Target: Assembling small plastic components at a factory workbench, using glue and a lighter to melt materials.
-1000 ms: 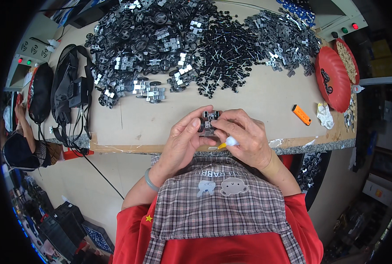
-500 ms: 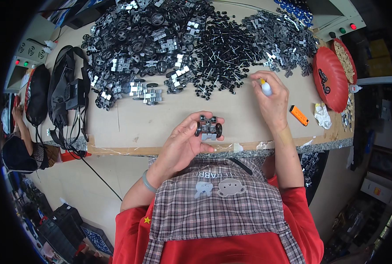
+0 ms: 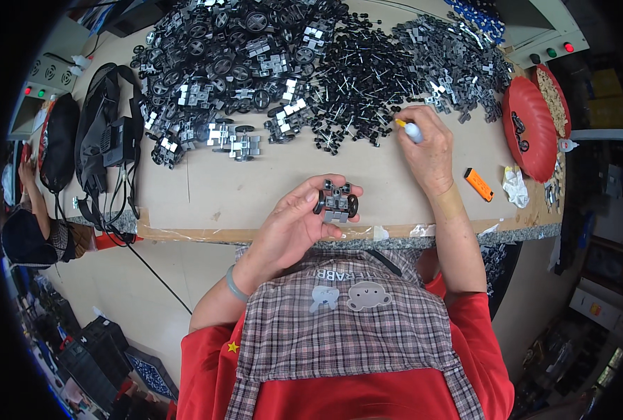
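Observation:
My left hand (image 3: 292, 225) is closed around a small grey toy chassis (image 3: 337, 201) with black wheels on both sides, held just above the table's front edge. My right hand (image 3: 430, 150) grips a small white squeeze bottle (image 3: 414, 133) with a yellow tip that points up and left. Its fingertips are at the near right edge of a pile of small black axles (image 3: 360, 84) with silvery shafts. Whether they touch an axle, I cannot make out. Two assembled chassis (image 3: 243, 145) stand by themselves beyond my left hand.
A large heap of wheeled chassis (image 3: 220, 52) covers the back left, and loose grey parts (image 3: 451, 59) lie at the back right. To the right are an orange lighter (image 3: 479, 185), a crumpled white wrapper (image 3: 514, 187) and a red bowl (image 3: 532, 133). A black bag (image 3: 101, 140) lies at left.
My right hand has shifted slightly left with the bottle, whose tip now leans toward the axle pile. My left hand holds the chassis in nearly the same place.

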{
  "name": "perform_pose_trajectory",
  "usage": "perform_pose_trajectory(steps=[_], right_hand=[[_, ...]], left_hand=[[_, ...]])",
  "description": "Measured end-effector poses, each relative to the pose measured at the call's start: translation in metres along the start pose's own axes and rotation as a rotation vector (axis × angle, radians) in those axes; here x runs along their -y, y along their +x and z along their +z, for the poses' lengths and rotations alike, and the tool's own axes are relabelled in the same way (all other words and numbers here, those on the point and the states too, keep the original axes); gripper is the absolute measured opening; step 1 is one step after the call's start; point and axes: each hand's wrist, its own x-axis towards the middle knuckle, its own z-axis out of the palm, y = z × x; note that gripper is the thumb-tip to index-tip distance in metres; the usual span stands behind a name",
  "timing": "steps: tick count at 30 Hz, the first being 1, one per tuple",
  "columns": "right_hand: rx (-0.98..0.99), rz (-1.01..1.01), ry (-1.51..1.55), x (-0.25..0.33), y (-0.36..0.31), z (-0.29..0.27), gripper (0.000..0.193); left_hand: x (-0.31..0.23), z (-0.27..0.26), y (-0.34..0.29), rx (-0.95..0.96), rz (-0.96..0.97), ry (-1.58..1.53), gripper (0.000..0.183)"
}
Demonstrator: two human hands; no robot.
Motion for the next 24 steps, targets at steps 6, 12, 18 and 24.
perform_pose_trajectory(steps=[6, 12, 18, 24], right_hand=[[0.039, 0.037, 0.310, 0.044, -0.013, -0.028, 0.024], [0.143, -0.193, 0.483, 0.072, -0.038, -0.021, 0.029], [0.149, -0.238, 0.512, 0.076, -0.041, -0.015, 0.031], [0.103, -0.327, 0.349, 0.076, -0.043, -0.014, 0.035]], left_hand=[[-0.002, 0.000, 0.000, -0.015, -0.016, 0.020, 0.040], [0.000, -0.001, 0.000, 0.045, -0.002, -0.032, 0.035], [0.002, -0.001, -0.003, -0.006, -0.031, 0.007, 0.036], [0.002, 0.001, -0.002, -0.011, -0.010, 0.037, 0.036]])
